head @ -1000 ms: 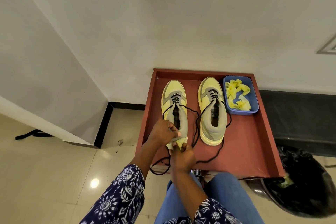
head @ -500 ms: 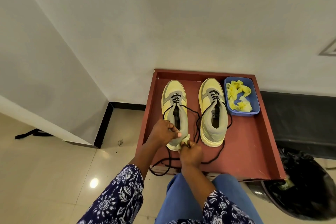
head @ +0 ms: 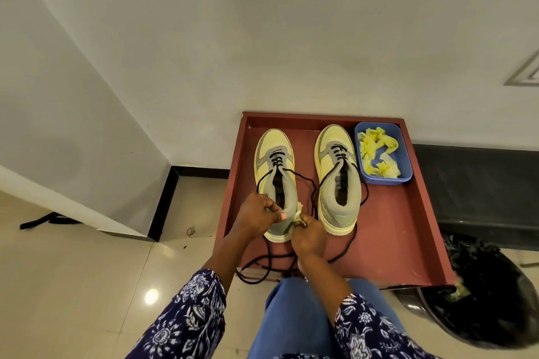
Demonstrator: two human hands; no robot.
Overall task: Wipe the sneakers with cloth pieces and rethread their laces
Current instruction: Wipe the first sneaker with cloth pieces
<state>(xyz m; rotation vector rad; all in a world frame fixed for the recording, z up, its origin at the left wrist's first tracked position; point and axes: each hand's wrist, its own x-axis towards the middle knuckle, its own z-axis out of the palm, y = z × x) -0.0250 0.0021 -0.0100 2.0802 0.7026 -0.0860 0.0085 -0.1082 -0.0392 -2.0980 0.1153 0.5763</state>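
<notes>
Two yellow and grey sneakers stand side by side, toes to the wall, on a red-brown tray [head: 408,242]. My left hand [head: 256,217] grips the heel collar of the left sneaker [head: 274,160]. My right hand [head: 307,234] pinches a small yellow cloth piece [head: 298,214] against the right side of that heel. The right sneaker [head: 338,177] stands untouched. Loose black laces [head: 313,192] trail from both shoes over the tray's near edge.
A blue tub [head: 404,160] holding several yellow cloth pieces sits at the tray's far right corner. A bin lined with a black bag [head: 490,294] stands at the lower right. White walls rise behind and to the left; my knees are below the tray.
My right hand with the cloth has slid from the back of the left sneaker's heel round to its right side. My left hand has kept its hold.
</notes>
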